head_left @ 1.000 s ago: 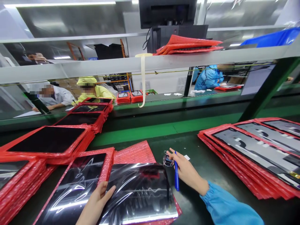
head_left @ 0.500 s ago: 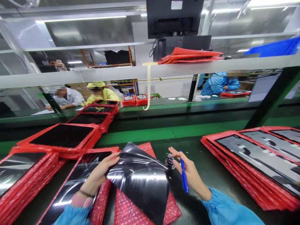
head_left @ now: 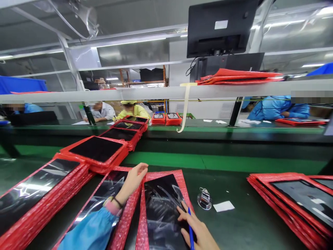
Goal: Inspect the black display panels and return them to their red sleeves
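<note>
A dark glossy screen panel (head_left: 163,205) with clear film over it lies flat on a sheet of red bubble wrap (head_left: 180,177) at the bench's near middle. My left hand (head_left: 131,184) is at the panel's far left corner, fingers stretched out and thumb apart, gripping nothing that I can see. Between the fingers of my right hand (head_left: 197,227) is a blue pen (head_left: 190,227). That hand's fingertips rest on the film at the panel's right side. Close by on the bench sit a small round shiny object (head_left: 205,199) and a white slip of paper (head_left: 223,206).
Stacks of dark panels in red bubble wrap (head_left: 97,149) run along the left. More wrapped panels (head_left: 293,201) are at the right. A white rail (head_left: 145,93) crosses above the bench, with a tape strip (head_left: 186,109) hanging from it. Several people work beyond.
The dark sheet, lifted and bent in my left hand before, now lies flat. My right hand has left the round shiny object on the bench and come to the panel. The view has turned left.
</note>
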### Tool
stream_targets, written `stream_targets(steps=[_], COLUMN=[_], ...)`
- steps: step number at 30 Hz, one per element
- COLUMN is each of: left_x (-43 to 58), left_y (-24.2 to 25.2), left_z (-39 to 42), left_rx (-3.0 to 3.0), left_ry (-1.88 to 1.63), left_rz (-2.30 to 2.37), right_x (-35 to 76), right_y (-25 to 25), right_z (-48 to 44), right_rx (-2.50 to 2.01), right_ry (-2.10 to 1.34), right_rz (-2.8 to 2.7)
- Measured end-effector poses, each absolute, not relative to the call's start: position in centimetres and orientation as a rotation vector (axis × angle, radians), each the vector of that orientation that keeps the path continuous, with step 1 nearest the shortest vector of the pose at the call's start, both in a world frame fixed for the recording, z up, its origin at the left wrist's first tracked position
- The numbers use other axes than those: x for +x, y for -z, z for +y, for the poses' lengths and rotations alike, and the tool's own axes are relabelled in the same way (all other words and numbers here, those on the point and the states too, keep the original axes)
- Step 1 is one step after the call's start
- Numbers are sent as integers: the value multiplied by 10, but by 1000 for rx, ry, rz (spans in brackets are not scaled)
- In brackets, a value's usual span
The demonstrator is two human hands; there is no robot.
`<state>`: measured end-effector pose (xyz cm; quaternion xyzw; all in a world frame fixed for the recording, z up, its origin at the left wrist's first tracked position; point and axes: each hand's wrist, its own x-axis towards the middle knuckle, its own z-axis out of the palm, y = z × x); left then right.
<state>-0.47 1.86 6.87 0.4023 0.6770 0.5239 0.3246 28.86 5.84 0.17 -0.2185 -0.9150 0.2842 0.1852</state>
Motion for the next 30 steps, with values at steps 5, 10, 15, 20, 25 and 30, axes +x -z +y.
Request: stream_targets(steps=[5,10,15,20,25,30], left_x=[9,23,26,27,33,46], left_y=[-31,-10,-9,-10,-19,-42], left_z=[-45,-64,-53,-49,-46,-40], left_rx=[701,559,579,548,498,548], left_ry=[-1233,-1176,-1145,-1088,-1071,-1157], left_rz=[1825,1698,1626,1629,1648,1566], right_x=[283,256,225,215,216,215], right_y=[-5,-25,-13,5,8,11], right_z=[58,60,96,121,117,118], right_rx=[-555,-349,-577,-791,-815,-799], right_ry=[-570,-615,-678,-658,-654,-654], right_rz=[-2748,-2657,-2431,-2249,-2189,-2136])
